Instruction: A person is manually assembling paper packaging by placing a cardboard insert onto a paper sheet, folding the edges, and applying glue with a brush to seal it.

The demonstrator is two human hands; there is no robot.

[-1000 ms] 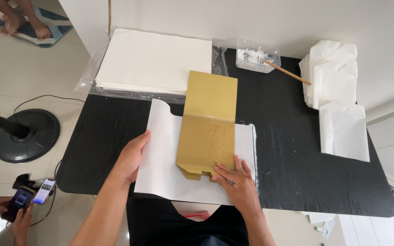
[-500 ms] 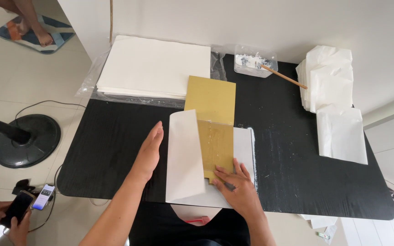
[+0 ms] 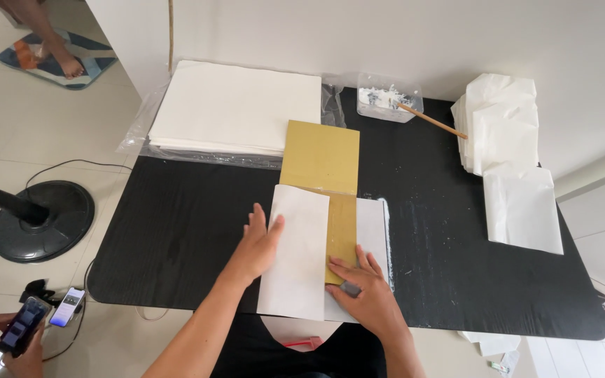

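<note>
On black counter [image 3: 176, 231]: left hand [image 3: 260, 245], fingers flat and spread, presses folded white sheet [image 3: 295, 252] over gold card [image 3: 323, 157]; right hand [image 3: 365, 294], fingers splayed, pins card's near end.

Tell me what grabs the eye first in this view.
At the black table's near edge, the left hand presses a white paper sheet folded over a gold cardboard template, while the right hand pins its lower end. A thick stack of white paper lies far left; folded white bags pile up at right.
</note>
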